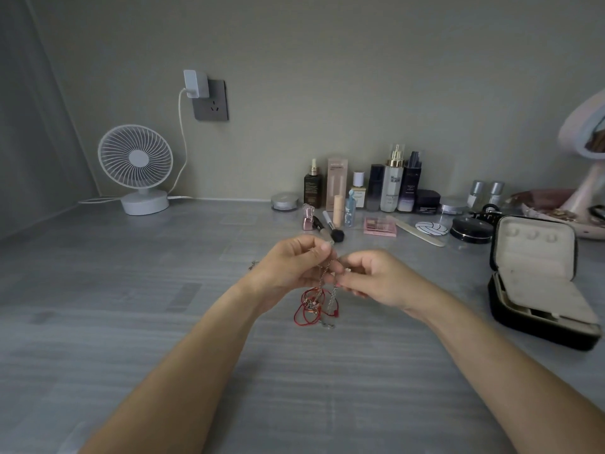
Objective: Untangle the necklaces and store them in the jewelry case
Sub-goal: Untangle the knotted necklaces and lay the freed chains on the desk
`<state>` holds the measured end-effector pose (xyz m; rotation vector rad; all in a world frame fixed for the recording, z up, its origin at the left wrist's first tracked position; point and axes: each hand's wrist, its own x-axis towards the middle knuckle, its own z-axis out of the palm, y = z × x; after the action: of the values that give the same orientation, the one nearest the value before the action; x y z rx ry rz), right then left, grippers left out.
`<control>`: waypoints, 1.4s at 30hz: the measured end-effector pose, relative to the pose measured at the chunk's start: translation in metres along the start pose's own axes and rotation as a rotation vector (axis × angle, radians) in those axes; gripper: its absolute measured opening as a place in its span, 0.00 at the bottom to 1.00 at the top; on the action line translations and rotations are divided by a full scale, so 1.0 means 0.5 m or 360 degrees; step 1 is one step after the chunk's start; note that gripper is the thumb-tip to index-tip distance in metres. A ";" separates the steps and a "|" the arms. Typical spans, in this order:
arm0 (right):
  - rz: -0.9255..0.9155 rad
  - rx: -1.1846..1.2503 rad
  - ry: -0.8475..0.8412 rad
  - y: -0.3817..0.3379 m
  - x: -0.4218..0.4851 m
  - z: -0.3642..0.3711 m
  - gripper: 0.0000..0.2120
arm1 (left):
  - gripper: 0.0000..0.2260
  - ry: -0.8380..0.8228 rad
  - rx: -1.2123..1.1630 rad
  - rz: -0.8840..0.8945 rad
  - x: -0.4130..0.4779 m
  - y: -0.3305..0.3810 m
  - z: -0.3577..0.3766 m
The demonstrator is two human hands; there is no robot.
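The left hand (291, 267) and right hand (370, 276) each pinch the thin silver chain (327, 273); teasing it slowly from the dangling red cord tangle (311, 306) should avoid tightening knots.

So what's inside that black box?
The case lies open with a pale lining. The lid has small knobs near its top. The bottom tray looks empty apart from dividers along its front edge. No necklaces are in it; anything under the tray is hidden.
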<state>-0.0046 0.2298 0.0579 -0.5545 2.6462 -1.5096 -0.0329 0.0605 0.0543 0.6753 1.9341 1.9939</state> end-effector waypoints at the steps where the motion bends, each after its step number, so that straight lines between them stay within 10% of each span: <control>1: -0.0001 -0.0056 0.0039 0.002 0.002 0.005 0.10 | 0.05 -0.0003 0.0006 0.0010 0.000 0.001 -0.001; 13: -0.0142 0.0398 0.0568 -0.010 0.000 -0.028 0.10 | 0.04 -0.0006 0.0458 -0.0112 0.004 -0.014 0.006; 34: -0.0242 0.0789 0.0746 -0.019 -0.002 -0.043 0.09 | 0.13 -0.0108 0.0780 -0.0201 0.002 -0.020 0.002; 42: -0.0126 0.0210 0.0615 -0.008 -0.001 -0.029 0.10 | 0.14 -0.0018 0.0678 -0.0113 0.001 -0.012 -0.003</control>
<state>-0.0059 0.2401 0.0689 -0.3957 2.7887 -1.9769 -0.0346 0.0599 0.0484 0.6980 2.3646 1.5422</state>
